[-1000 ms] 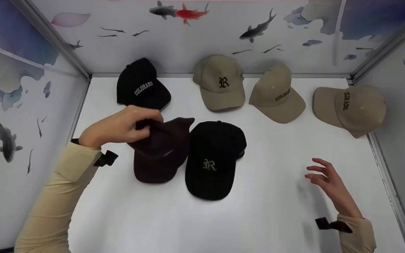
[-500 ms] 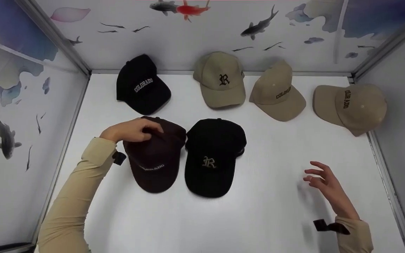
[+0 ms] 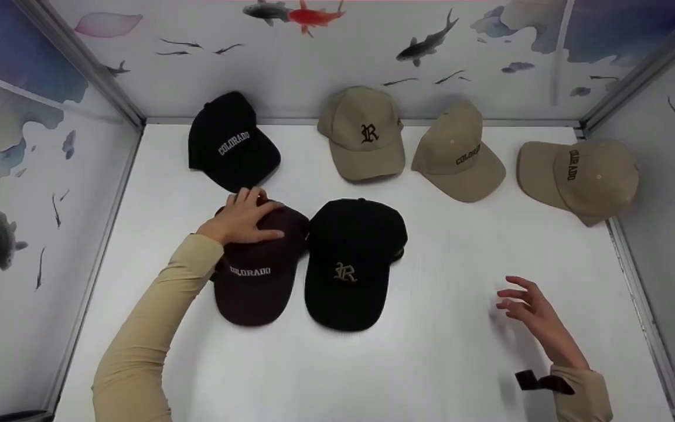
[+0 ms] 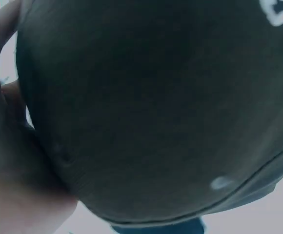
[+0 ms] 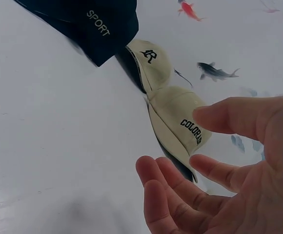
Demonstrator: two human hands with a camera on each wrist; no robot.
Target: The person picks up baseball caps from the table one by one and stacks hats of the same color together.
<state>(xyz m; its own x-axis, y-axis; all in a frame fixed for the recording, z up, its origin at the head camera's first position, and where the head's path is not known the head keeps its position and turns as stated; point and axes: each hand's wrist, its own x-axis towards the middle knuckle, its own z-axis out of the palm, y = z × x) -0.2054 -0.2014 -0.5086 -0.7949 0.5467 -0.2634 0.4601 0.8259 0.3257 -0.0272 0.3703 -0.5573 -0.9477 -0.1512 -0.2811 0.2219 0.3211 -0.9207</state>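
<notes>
A dark maroon cap (image 3: 255,302) with white COLORADO lettering lies upright on the white table, its brim towards me. My left hand (image 3: 242,218) rests on the rear of its crown, fingers spread. In the left wrist view the crown (image 4: 151,107) fills most of the picture, with the hand (image 4: 14,165) along its left side. Close on the right of the maroon cap sits a black cap (image 3: 352,240) marked with an R. My right hand (image 3: 539,322) hovers over the right part of the table, fingers loosely bent, holding nothing.
Along the back stand a black COLORADO cap (image 3: 229,140), an olive-beige R cap (image 3: 367,158) and a tan COLORADO cap (image 3: 454,152). Another tan cap (image 3: 598,176) lies sideways at the right edge. Fish-printed walls (image 3: 337,64) enclose the back and sides.
The maroon cap has come down from a raised, folded position and now lies flat beside the black R cap. My left hand has gone from gripping it to resting spread on top.
</notes>
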